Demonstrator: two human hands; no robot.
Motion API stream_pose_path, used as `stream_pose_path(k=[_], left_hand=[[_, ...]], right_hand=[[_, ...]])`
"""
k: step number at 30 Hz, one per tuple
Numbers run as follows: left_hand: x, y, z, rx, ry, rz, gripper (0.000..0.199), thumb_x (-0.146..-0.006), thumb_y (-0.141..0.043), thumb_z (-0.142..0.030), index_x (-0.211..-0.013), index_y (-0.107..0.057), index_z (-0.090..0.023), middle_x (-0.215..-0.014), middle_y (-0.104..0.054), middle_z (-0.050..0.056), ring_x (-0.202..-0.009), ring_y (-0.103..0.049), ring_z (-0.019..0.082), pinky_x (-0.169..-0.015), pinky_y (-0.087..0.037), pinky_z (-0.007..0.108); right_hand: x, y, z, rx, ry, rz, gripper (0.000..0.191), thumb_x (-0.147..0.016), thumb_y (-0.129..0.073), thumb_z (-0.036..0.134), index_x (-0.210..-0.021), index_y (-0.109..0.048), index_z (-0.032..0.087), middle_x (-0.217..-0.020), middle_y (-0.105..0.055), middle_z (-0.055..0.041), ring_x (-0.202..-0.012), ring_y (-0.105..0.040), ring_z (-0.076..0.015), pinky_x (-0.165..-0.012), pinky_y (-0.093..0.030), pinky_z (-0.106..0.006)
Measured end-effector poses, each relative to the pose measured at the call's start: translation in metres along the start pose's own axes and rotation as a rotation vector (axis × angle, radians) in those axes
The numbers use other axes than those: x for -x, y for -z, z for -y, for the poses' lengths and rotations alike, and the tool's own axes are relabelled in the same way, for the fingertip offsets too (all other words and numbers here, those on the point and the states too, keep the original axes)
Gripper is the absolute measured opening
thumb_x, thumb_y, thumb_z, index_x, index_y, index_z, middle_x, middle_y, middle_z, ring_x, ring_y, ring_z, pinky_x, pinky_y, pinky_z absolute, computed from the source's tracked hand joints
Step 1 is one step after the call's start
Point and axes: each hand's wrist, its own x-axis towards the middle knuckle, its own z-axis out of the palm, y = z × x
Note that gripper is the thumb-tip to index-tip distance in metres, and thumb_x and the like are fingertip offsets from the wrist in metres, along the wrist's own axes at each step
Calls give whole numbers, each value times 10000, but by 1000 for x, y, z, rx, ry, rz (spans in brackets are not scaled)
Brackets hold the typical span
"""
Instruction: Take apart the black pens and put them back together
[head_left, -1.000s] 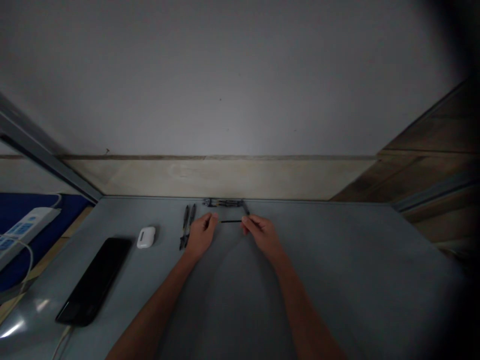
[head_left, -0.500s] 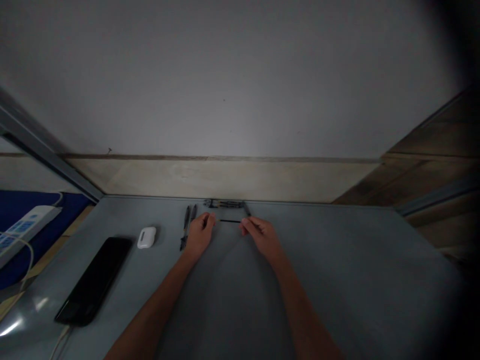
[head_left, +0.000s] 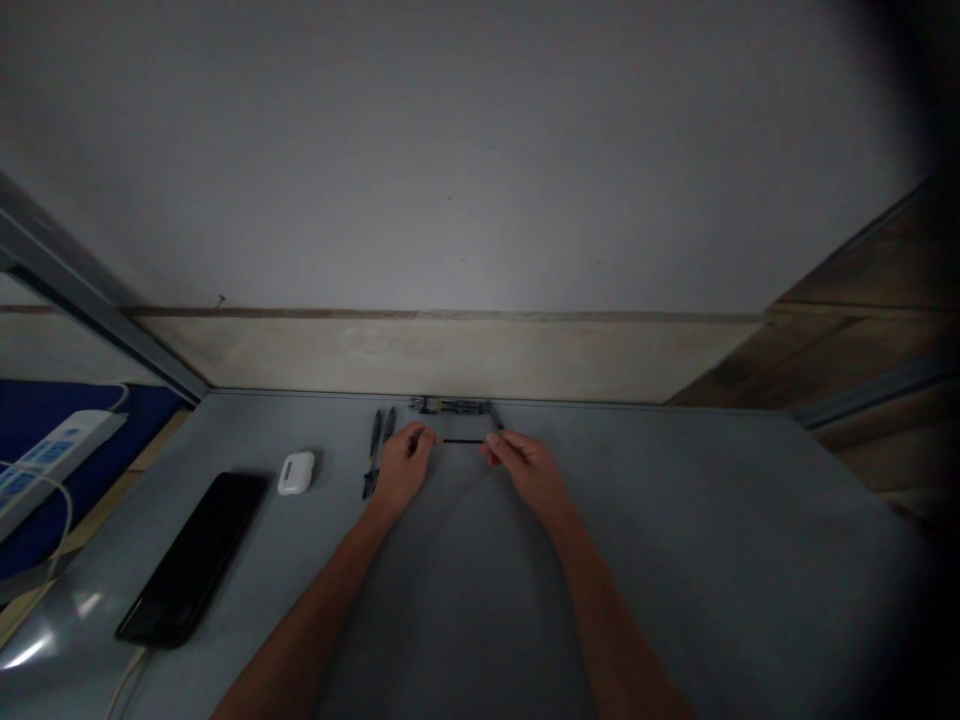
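Slim black rod (head_left: 463,441) stretched crosswise over grey tabletop (head_left: 712,520), right hand (head_left: 531,474) pinching one end, left hand (head_left: 403,466) apparently the other (dim light), a two-ended grip that should steady it.

dark stick (head_left: 463,441) partly hidden by right hand (head_left: 527,474), power strip (head_left: 57,455) cut off

thin black rod (head_left: 463,442) of smooth plastic look, dark pens (head_left: 376,435) seeming also plastic, grey desk (head_left: 690,540) smooth with a slight shine, phone (head_left: 193,560) with glossy face, small white case (head_left: 296,473) in smooth plastic, wall (head_left: 480,150) matt
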Motion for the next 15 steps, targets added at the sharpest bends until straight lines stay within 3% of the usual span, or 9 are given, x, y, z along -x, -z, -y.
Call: stream_pose_path(k=[3,15], left_hand=[[1,1,-2,-26,-23,17,296,-895,-414,-347,-717,-581,-179,-657,-563,-15,-641,-526,128,-621,-380,237],[2,0,-5,-57,-35,-3,395,-918,-386,-438,-628,-463,-180,-557,-397,-41,-552,-418,110,-546,-294,239]], right_hand=[[1,0,3,33,-26,6,410,-892,-462,482,-672,-654,194,-576,-576,-14,-575,-548,-155,-583,-413,-263],[-1,2,2,3,-34,-11,332,-854,-515,477,-710,-606,192,-647,-572,-8,-613,-528,-147,-583,-393,-247]])
